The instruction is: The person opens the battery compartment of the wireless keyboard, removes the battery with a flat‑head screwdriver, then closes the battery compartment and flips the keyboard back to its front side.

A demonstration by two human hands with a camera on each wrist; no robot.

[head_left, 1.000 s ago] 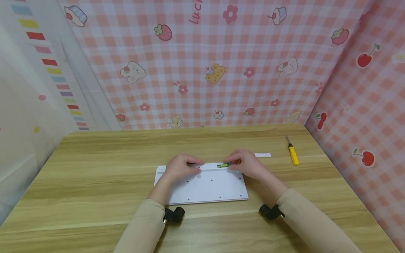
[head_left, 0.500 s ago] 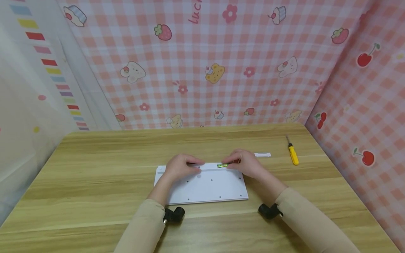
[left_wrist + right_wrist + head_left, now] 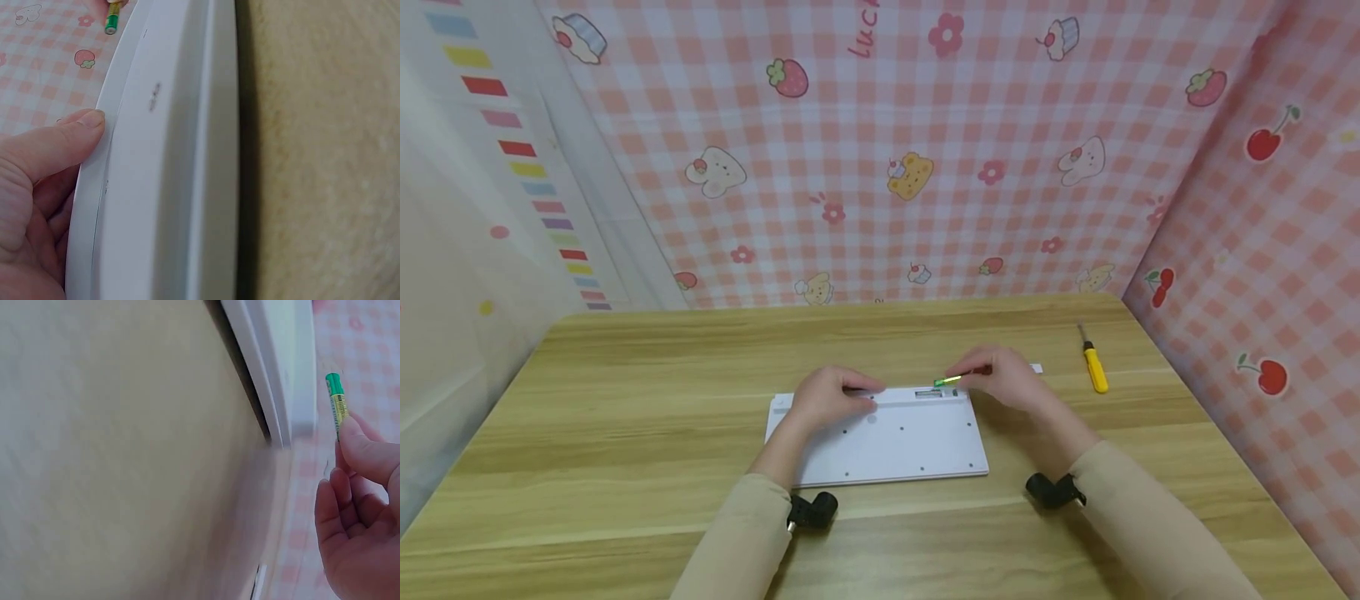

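A white keyboard (image 3: 887, 450) lies underside up on the table, small dark screw holes across its back. My left hand (image 3: 831, 396) grips its raised far edge, left of the middle; in the left wrist view the thumb (image 3: 87, 125) lies on that edge. My right hand (image 3: 1006, 379) pinches a green and yellow battery (image 3: 337, 403) between thumb and fingers. In the head view the battery is just above the far edge, beside the uncovered battery slot (image 3: 928, 394). The slot's inside is too small to make out.
A small white cover (image 3: 1037, 368) lies behind my right hand, mostly hidden by it. Farther right is a screwdriver (image 3: 1095, 367) with a yellow handle. Patterned cloth (image 3: 880, 167) hangs along the back and sides of the wooden table (image 3: 625, 433).
My right hand has lifted the battery out of the slot and moved back and to the right, now covering most of the small white cover. My left hand has stayed on the keyboard.
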